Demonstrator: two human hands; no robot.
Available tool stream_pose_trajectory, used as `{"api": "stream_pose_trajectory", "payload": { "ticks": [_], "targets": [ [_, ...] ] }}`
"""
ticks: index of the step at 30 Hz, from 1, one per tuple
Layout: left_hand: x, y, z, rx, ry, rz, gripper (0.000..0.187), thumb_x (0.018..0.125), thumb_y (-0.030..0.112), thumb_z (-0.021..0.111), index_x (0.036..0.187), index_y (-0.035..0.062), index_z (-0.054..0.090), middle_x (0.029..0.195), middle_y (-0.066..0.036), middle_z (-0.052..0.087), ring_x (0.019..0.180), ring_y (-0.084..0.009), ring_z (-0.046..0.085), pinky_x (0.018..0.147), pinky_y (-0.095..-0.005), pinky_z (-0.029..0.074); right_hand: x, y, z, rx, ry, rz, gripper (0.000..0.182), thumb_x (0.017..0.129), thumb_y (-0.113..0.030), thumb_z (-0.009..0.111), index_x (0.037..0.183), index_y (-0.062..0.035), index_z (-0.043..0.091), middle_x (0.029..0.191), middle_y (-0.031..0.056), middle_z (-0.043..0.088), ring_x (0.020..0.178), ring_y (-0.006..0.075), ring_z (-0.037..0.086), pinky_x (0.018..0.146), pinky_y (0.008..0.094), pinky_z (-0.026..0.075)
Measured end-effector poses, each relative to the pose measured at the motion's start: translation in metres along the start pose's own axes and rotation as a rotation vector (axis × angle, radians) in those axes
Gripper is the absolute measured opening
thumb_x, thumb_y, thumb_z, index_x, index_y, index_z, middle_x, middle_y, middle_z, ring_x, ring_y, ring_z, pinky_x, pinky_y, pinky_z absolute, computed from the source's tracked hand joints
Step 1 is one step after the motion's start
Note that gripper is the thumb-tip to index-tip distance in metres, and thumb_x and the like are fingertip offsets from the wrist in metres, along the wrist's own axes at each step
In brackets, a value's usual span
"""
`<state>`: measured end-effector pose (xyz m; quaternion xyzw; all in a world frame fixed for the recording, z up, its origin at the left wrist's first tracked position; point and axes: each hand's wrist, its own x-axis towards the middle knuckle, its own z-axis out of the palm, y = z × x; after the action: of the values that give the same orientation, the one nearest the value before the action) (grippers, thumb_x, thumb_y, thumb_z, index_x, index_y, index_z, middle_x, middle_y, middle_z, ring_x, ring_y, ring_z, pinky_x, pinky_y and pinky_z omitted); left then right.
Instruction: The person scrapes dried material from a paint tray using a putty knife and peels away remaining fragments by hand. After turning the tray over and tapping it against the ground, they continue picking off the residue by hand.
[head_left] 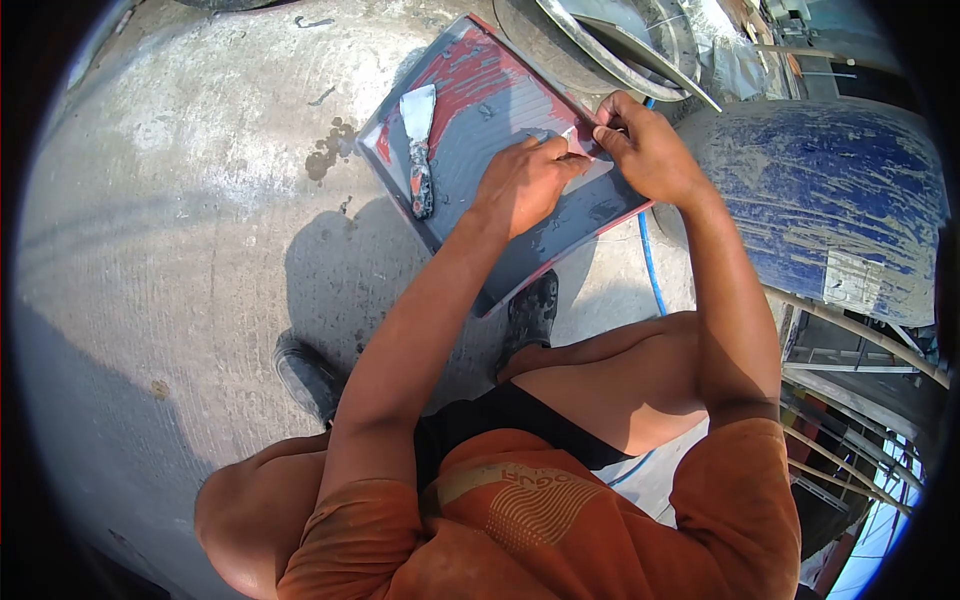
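Head view: concrete ground is spread across most of the scene, with a big blue drum, streaked with pale residue, at the right. In front of the person, between and beyond the two dark shoes, a red tray is seen, smeared widely with grey paste. Its long axis is set aslant, from far left to near right, and both hands are brought to its right-hand part. A thin blue hose is laid on the ground, to the right of the tray.

The right hand is placed at the far-right long rim and is the nearer to it; its thumb and index finger are pressed together there, though what is pinched between them cannot be told. The left hand is held over the pasted surface, its fingers bent and bunched, the tips directed rightward to the right hand; whether anything is gripped by them cannot be told.

Along the tray's left side, left of the left hand, a putty knife is laid, blade away from the person and handle toward the person. Smallest, a pale scrap is glimpsed between both hands' fingertips, just inside the rim.
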<state>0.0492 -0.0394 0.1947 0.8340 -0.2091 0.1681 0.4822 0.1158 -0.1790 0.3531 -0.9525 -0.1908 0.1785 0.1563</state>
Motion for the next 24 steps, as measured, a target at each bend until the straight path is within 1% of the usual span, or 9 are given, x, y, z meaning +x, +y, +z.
{"api": "stream_pose_trajectory", "payload": {
  "ticks": [4, 6, 7, 9, 13, 16, 18, 22, 24],
  "targets": [
    [0.002, -0.003, 0.002, 0.03, 0.007, 0.049, 0.022, 0.089, 0.008, 0.069, 0.107, 0.0146, 0.08, 0.099, -0.003, 0.066, 0.087, -0.0266, 0.064, 0.082, -0.0391, 0.057, -0.001, 0.0, 0.007, 0.006, -0.013, -0.03, 0.014, 0.101, -0.012, 0.063, 0.105, 0.0006, 0.057, 0.088, 0.0157, 0.067, 0.081, 0.023, 0.061, 0.077, 0.0386, 0.049],
    [0.002, -0.003, 0.002, 0.071, -0.055, 0.074, 0.025, 0.088, 0.006, 0.067, 0.109, 0.014, 0.079, 0.101, -0.003, 0.066, 0.089, -0.0257, 0.064, 0.082, -0.0387, 0.057, 0.001, 0.001, 0.008, 0.024, -0.032, -0.032, 0.017, 0.097, -0.012, 0.067, 0.105, 0.001, 0.058, 0.09, 0.0234, 0.07, 0.085, 0.0379, 0.069, 0.079, 0.0446, 0.052],
    [0.002, -0.002, 0.003, 0.068, -0.053, 0.075, 0.025, 0.088, 0.006, 0.067, 0.109, 0.014, 0.079, 0.101, -0.003, 0.066, 0.089, -0.0257, 0.064, 0.082, -0.0387, 0.057, 0.001, 0.0, 0.007, 0.021, -0.031, -0.03, 0.017, 0.097, -0.012, 0.067, 0.105, 0.001, 0.058, 0.09, 0.0234, 0.07, 0.085, 0.0379, 0.069, 0.079, 0.0446, 0.052],
    [0.0, -0.002, 0.003, 0.12, -0.061, 0.074, 0.026, 0.085, 0.004, 0.064, 0.105, 0.0149, 0.075, 0.102, -0.003, 0.067, 0.096, -0.0253, 0.067, 0.087, -0.0402, 0.057, 0.0, -0.003, 0.007, -0.019, -0.037, -0.009, 0.016, 0.101, -0.013, 0.064, 0.104, 0.0004, 0.057, 0.087, 0.016, 0.065, 0.08, 0.0241, 0.059, 0.076, 0.039, 0.048],
    [-0.003, -0.005, -0.002, 0.085, -0.05, 0.076, 0.03, 0.084, 0.0, 0.063, 0.109, 0.0143, 0.073, 0.107, -0.005, 0.066, 0.096, -0.0271, 0.067, 0.086, -0.041, 0.056, 0.002, 0.005, 0.007, 0.001, -0.025, -0.038, 0.016, 0.101, -0.014, 0.064, 0.104, 0.0003, 0.056, 0.086, 0.0157, 0.065, 0.079, 0.0238, 0.059, 0.075, 0.0389, 0.048],
    [-0.001, -0.005, -0.012, 0.033, -0.149, 0.075, 0.032, 0.084, -0.003, 0.063, 0.111, 0.011, 0.07, 0.114, -0.008, 0.063, 0.099, -0.0321, 0.066, 0.087, -0.0432, 0.055, 0.003, 0.009, 0.006, -0.017, -0.033, -0.013, 0.016, 0.102, -0.014, 0.063, 0.104, 0.0002, 0.056, 0.084, 0.0152, 0.064, 0.078, 0.0238, 0.058, 0.074, 0.0392, 0.048],
    [0.002, -0.004, -0.016, -0.182, -0.245, -0.051, 0.032, 0.086, -0.006, 0.062, 0.115, 0.0077, 0.067, 0.116, -0.011, 0.061, 0.102, -0.037, 0.065, 0.089, -0.046, 0.055, 0.003, 0.008, 0.001, -0.043, -0.044, -0.024, 0.016, 0.102, -0.014, 0.063, 0.103, 0.0, 0.056, 0.083, 0.0153, 0.064, 0.077, 0.0242, 0.059, 0.074, 0.0402, 0.048],
    [-0.002, -0.001, -0.016, -0.289, -0.213, -0.089, 0.035, 0.089, -0.003, 0.063, 0.122, 0.0075, 0.064, 0.118, -0.013, 0.06, 0.104, -0.0395, 0.065, 0.091, -0.0473, 0.054, 0.001, 0.003, -0.006, -0.025, -0.06, -0.017, 0.015, 0.102, -0.014, 0.063, 0.103, -0.0001, 0.056, 0.082, 0.0151, 0.063, 0.076, 0.0238, 0.058, 0.073, 0.0401, 0.047],
    [-0.003, 0.004, -0.011, -0.248, -0.117, -0.106, 0.03, 0.094, 0.003, 0.064, 0.122, 0.0121, 0.069, 0.11, -0.012, 0.058, 0.099, -0.035, 0.065, 0.086, -0.0454, 0.055, 0.001, 0.003, -0.006, -0.068, -0.058, -0.026, 0.015, 0.102, -0.014, 0.063, 0.103, -0.0002, 0.057, 0.081, 0.0146, 0.063, 0.076, 0.0232, 0.057, 0.073, 0.0391, 0.047]
  ]
}}
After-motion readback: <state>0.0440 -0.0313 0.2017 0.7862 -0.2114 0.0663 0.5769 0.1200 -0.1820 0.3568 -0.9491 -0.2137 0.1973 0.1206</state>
